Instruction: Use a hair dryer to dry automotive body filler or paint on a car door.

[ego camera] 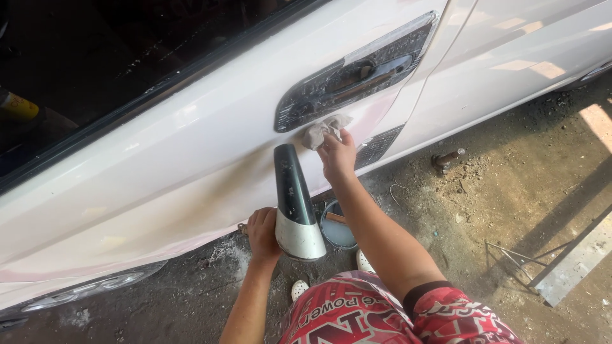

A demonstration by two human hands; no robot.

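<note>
Right hand point(338, 156): fingers pressing rag point(324, 130) against white car door point(191, 153). Left hand point(262, 232): fingers gripping heat gun point(294, 204).

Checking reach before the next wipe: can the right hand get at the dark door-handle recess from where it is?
Probably yes. The right hand presses a rag on the white door just below the handle recess; nothing lies between. The left hand holds the heat gun lower.
</note>
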